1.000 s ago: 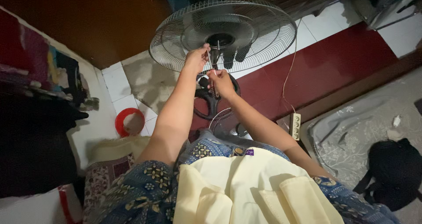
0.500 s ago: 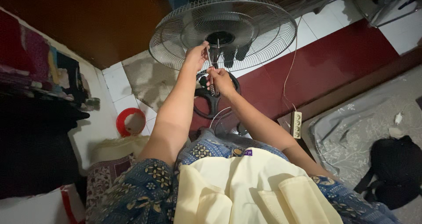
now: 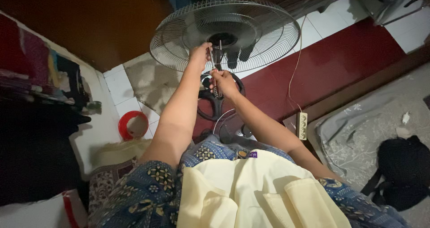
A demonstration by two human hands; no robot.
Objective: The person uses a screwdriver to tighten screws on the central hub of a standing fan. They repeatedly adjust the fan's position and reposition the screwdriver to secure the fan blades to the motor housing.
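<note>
A round grey wire fan guard with a dark motor hub at its middle lies in the upper centre of the frame, on the white tiles and the dark red floor strip. The left hand is closed on the guard's lower wires beside the hub, while the right hand just below it is clamped on a thin metal-shafted screwdriver pointing up at the hub. Beneath the hands lies a black ring-shaped part; a red ring sits left of centre, a white power strip to the right, and a black bag at the right edge.
</note>
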